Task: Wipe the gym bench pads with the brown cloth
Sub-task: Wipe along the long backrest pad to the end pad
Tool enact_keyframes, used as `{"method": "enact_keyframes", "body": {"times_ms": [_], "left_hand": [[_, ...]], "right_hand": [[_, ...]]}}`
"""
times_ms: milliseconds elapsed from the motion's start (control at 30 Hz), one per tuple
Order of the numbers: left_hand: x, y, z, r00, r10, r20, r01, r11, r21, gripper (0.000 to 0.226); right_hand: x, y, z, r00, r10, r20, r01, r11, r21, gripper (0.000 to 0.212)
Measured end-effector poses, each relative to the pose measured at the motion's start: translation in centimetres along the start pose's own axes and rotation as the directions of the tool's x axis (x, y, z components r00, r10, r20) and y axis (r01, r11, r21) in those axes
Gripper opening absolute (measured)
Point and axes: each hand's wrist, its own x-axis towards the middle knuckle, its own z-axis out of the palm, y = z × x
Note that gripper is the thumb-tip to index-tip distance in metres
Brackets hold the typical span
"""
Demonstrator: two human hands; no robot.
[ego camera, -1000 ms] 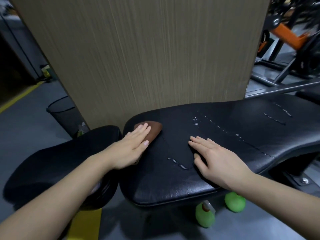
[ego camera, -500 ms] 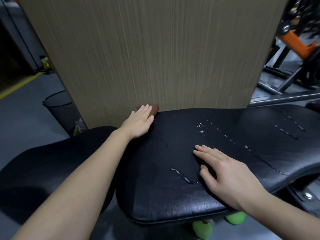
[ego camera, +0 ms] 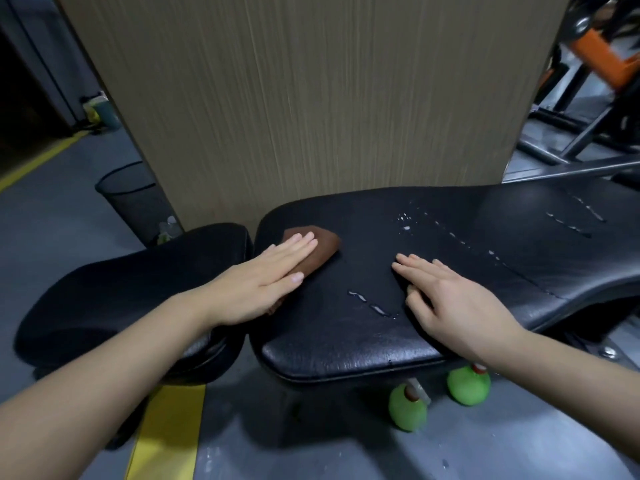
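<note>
Head view: my left hand (ego camera: pixel 266 278) lies flat, fingers together, pressing the cloth (ego camera: pixel 320 249) onto the back pad (ego camera: pixel 485 265) near its left end, just beside the gap to the seat pad (ego camera: pixel 138 282). My right hand (ego camera: pixel 446 299) rests flat and spread on the same pad, holding nothing. Wet streaks (ego camera: pixel 372 304) lie between my hands, and more farther right.

I judge the cloth soft, light and limp, likely to bunch. It is best driven by a flat palm over its middle. The wet vinyl looks slick.
</note>
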Motion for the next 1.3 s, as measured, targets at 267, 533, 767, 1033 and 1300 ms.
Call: {"method": "enact_keyframes", "body": {"times_ms": [267,533,767,1033,1300], "left_hand": [[3.1,-4.5,-1.2,0.98,-0.165,-0.113,0.169,0.986,0.019,0.055],[11.5,-3.1,-1.0,0.979,-0.165,-0.124,0.181,0.975,0.127,0.056],[6.1,3.0,1.5,0.999,0.038,0.002,-0.038,0.992,0.122,0.064],[-3.2,2.6,1.3,0.999,-0.021,-0.047,0.026,0.994,0.108,0.062],[5.2,-1.3,0.3,0.977,-0.173,-0.127,0.189,0.974,0.125,0.061]], "right_hand": [[0.1,-0.7,0.7,0.997,0.046,-0.059,-0.049,0.998,-0.047,0.054],[0.2,-0.7,-0.2,0.996,0.071,-0.047,-0.072,0.997,-0.023,0.043],[0.3,-0.6,-0.2,0.997,0.075,-0.01,-0.074,0.997,0.018,0.046],[-0.1,-1.0,0.6,0.993,0.092,-0.07,-0.09,0.995,0.038,0.046],[-0.3,-1.4,0.1,0.986,0.106,-0.127,-0.105,0.994,0.007,0.042]]}}
